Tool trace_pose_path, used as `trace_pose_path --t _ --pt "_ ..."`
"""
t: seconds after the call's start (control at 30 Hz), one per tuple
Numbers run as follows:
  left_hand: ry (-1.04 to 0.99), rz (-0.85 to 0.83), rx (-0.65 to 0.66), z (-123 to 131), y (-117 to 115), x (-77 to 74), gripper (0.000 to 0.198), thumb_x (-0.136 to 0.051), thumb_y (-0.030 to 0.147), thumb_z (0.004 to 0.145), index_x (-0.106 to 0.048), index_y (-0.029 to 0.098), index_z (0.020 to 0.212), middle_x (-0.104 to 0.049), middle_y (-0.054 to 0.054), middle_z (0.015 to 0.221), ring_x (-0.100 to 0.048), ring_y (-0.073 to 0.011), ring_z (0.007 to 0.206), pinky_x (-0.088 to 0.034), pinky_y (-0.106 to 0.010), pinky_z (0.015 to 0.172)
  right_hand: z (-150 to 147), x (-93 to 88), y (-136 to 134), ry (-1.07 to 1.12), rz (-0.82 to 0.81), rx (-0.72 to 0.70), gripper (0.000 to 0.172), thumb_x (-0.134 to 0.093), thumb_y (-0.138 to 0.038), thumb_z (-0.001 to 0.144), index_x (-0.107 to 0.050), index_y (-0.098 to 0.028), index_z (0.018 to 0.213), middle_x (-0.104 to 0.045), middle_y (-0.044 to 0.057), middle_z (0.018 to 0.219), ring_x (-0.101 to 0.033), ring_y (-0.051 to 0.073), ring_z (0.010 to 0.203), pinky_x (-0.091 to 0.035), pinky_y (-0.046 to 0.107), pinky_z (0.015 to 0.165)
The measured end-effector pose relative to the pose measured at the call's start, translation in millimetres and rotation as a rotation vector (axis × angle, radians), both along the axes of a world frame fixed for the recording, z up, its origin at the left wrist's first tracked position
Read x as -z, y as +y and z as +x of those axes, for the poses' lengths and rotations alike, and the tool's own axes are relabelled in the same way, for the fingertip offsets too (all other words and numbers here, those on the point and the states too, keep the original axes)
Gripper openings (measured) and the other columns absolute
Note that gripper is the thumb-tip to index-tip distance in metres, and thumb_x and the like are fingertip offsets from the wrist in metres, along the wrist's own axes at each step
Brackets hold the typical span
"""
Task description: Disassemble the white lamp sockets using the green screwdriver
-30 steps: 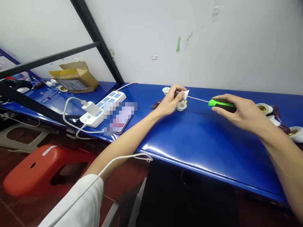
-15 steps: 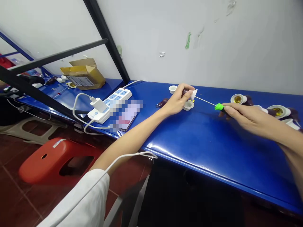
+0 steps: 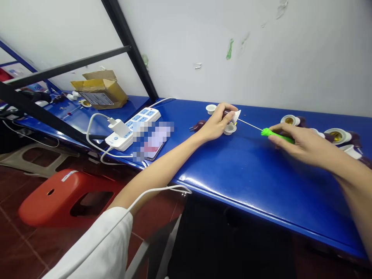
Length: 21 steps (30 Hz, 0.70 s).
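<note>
My left hand (image 3: 216,123) is closed round a small lamp socket (image 3: 236,115) with a white rim, held on its side on the blue table (image 3: 232,170). My right hand (image 3: 302,144) grips the green handle of a screwdriver (image 3: 274,134). Its thin metal shaft runs left, and the tip is at the socket's mouth. A white cap (image 3: 229,129) lies just below the socket, another white cap (image 3: 210,109) just behind my left hand, and a dark brown socket body (image 3: 199,125) to its left.
Several more lamp sockets (image 3: 334,135) lie at the table's right end behind my right hand. A white power strip (image 3: 132,128) with a plugged charger, a phone (image 3: 151,141) and a cardboard box (image 3: 100,89) sit to the left. A red stool (image 3: 64,195) stands on the floor.
My right hand slid back along the screwdriver handle and then forward a little, and the shaft stayed at the socket. The view shifted left between the first frame and now.
</note>
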<state>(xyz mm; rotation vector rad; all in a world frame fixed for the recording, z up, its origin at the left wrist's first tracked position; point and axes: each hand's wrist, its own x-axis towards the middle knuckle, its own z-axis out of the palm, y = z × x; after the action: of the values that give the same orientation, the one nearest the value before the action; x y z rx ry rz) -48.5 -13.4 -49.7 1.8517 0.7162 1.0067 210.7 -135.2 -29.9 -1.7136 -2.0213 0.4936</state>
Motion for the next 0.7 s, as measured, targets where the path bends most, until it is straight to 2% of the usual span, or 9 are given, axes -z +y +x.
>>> trace_pose_path --t 0.07,0.13,0.2,0.27,0.37,0.5,0.57,0.63,0.7 --pt "-0.025 -0.008 0.007 -0.1 1.9 0.3 0.021 -0.066 0.040 0.104 -0.065 0.020 0.111 -0.067 -0.008 0.104 -0.068 -0.0209 0.098 -0.054 -0.036 0.094 0.2 -1.1 -0.1 0.040 0.092 0.027 0.040 -0.068 -0.060 0.091 -0.067 -0.025 0.111 -0.079 0.013 0.100 -0.075 0.034 0.091 -0.057 0.046 0.082" --pt "-0.052 -0.014 0.006 -0.3 3.4 -0.3 0.027 -0.071 0.045 0.101 -0.066 0.020 0.109 -0.067 -0.007 0.099 -0.067 -0.0204 0.093 -0.053 -0.035 0.092 -1.1 -4.5 -1.1 0.068 0.189 0.027 0.043 -0.069 -0.064 0.090 -0.068 -0.025 0.108 -0.079 0.013 0.109 -0.074 0.034 0.099 -0.057 0.046 0.087" --pt "-0.079 -0.017 0.020 -0.7 4.8 -1.1 0.029 -0.072 0.048 0.100 -0.067 0.020 0.108 -0.067 -0.006 0.095 -0.064 -0.0188 0.087 -0.053 -0.034 0.087 -2.8 -9.1 -2.3 0.043 0.163 0.014 0.043 -0.053 -0.064 0.102 -0.071 -0.025 0.105 -0.079 0.011 0.106 -0.074 0.031 0.096 -0.056 0.044 0.086" --pt "-0.100 -0.030 0.020 -1.1 6.4 -1.6 0.031 -0.074 0.050 0.098 -0.068 0.021 0.107 -0.066 -0.004 0.092 -0.062 -0.0178 0.083 -0.051 -0.032 0.082 -3.3 -12.6 -2.9 0.012 0.099 -0.004 0.048 -0.041 -0.059 0.108 -0.072 -0.024 0.096 -0.078 0.009 0.093 -0.072 0.028 0.085 -0.055 0.041 0.080" --pt "-0.102 -0.023 0.017 -1.2 9.1 -1.6 0.031 -0.077 0.051 0.095 -0.069 0.022 0.106 -0.065 -0.002 0.087 -0.061 -0.0170 0.080 -0.051 -0.030 0.078 -1.2 -13.4 -1.7 0.021 0.091 -0.016 0.040 -0.050 -0.056 0.105 -0.072 -0.022 0.107 -0.076 0.007 0.089 -0.070 0.025 0.077 -0.054 0.038 0.075" --pt "-0.092 0.008 0.020 -0.8 12.4 -1.7 0.035 -0.075 0.055 0.096 -0.069 0.022 0.107 -0.065 -0.003 0.084 -0.062 -0.0169 0.078 -0.053 -0.031 0.075 1.5 -9.4 1.9 0.033 0.191 -0.018 0.038 -0.067 -0.051 0.096 -0.071 -0.020 0.116 -0.079 0.013 0.114 -0.072 0.029 0.097 -0.055 0.041 0.088" --pt "-0.100 0.028 0.016 -0.5 14.1 -1.6 0.037 -0.074 0.057 0.096 -0.069 0.022 0.107 -0.065 -0.003 0.082 -0.062 -0.0173 0.077 -0.053 -0.031 0.074 1.9 -7.4 3.5 0.020 0.198 -0.039 0.035 -0.059 -0.048 0.102 -0.072 -0.020 0.117 -0.079 0.014 0.117 -0.072 0.030 0.104 -0.055 0.043 0.092" --pt "-0.101 0.050 0.007 -0.3 15.4 -1.4 0.037 -0.074 0.057 0.096 -0.068 0.022 0.107 -0.065 -0.003 0.081 -0.063 -0.0176 0.077 -0.054 -0.031 0.073 2.8 -5.8 4.9 0.006 0.172 -0.066 0.035 -0.048 -0.044 0.107 -0.074 -0.021 0.114 -0.080 0.011 0.109 -0.072 0.029 0.098 -0.055 0.043 0.091" --pt "-0.080 0.063 -0.003 -0.1 16.1 -1.2 0.035 -0.074 0.056 0.097 -0.068 0.023 0.106 -0.065 -0.003 0.081 -0.063 -0.0172 0.076 -0.054 -0.031 0.073 4.5 -4.3 6.2 0.014 0.185 -0.072 0.030 -0.052 -0.041 0.104 -0.073 -0.021 0.111 -0.079 0.010 0.104 -0.072 0.028 0.092 -0.056 0.042 0.088"
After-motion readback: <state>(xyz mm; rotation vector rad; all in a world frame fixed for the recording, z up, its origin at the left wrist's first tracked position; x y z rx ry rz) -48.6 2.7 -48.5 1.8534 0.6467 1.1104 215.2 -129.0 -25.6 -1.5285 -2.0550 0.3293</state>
